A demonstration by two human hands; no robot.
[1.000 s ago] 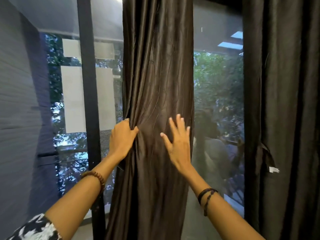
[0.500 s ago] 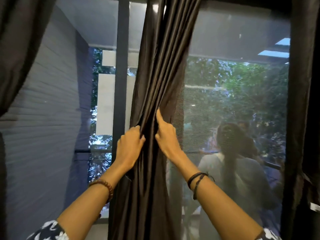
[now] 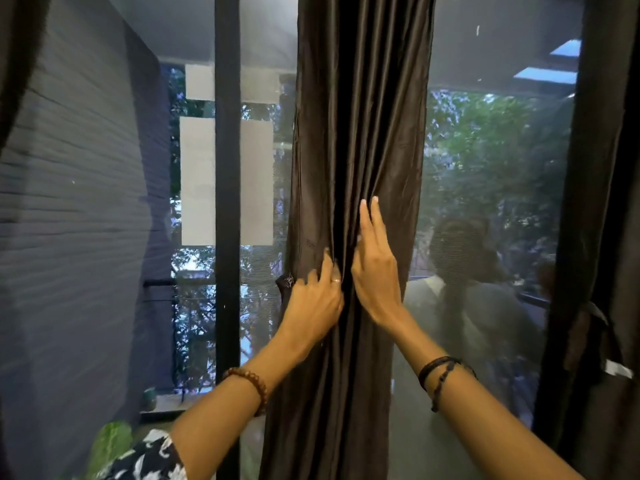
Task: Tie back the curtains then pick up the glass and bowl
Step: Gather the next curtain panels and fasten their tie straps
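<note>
Head view. Dark brown satin curtain (image 3: 360, 150) hangs gathered into a vertical column at frame centre, running from 12 o'clock to 6 o'clock, in front of a glass window (image 3: 485, 202).

Left hand (image 3: 313, 299) sits on the curtain's left side, just below centre. Fingers curl into the folds and grip the fabric; a ring shows on one finger. Bead bracelet (image 3: 251, 382) on the left wrist, patterned black-and-white sleeve (image 3: 149, 459) at 7 o'clock.

Right hand (image 3: 375, 268) lies against the curtain just beside the left hand, at its 2 o'clock. Fingers straight, close together, pointing to 12 o'clock, tips pressed into a fold. Thumb is hidden; cannot tell if it pinches cloth. Black cord bracelets (image 3: 440, 372) on the right wrist.

A black window frame post (image 3: 227, 202) stands at 9 o'clock of the curtain. A second curtain (image 3: 602, 237) hangs along the 3 o'clock edge, with a tie strap (image 3: 595, 317) on it. A third dark curtain edge (image 3: 17, 64) shows at 10 o'clock. A person's reflection is dimly visible in the glass, right of the hands.
</note>
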